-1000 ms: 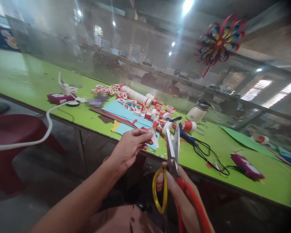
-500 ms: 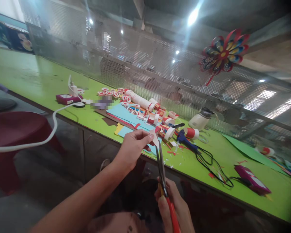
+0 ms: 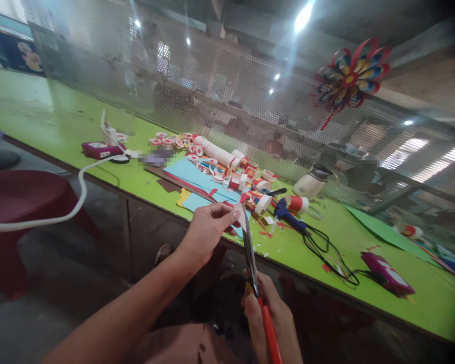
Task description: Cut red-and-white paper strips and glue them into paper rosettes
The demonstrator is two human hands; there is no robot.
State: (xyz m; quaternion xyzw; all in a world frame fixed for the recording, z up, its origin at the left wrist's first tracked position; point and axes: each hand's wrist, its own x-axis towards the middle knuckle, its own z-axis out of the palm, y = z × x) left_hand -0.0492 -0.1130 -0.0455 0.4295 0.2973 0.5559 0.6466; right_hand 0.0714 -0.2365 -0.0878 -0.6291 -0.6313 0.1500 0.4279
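Note:
My left hand (image 3: 211,228) pinches a small pale piece of paper (image 3: 241,216) over the front edge of the table. Held in my right hand (image 3: 270,312) is a pair of scissors (image 3: 250,253) with red handles, the blades pointing up and away from me. The blades are nearly closed along the paper's right side, their tips at its upper edge. Behind the hands lie light-blue paper sheets (image 3: 191,174), with red-and-white paper cups (image 3: 263,203) and cut cup pieces on and around them.
On the green table (image 3: 322,263) are a blue glue gun (image 3: 288,215) with a black cord, purple power boxes (image 3: 389,273), a cream kettle (image 3: 311,183) and paper scraps. A stack of cups (image 3: 216,151) lies farther back. A maroon stool (image 3: 26,197) and white cable (image 3: 81,187) are at left.
The scissor blades have closed along the paper, where they were apart before. The view has shifted slightly; both hands keep nearly the same place.

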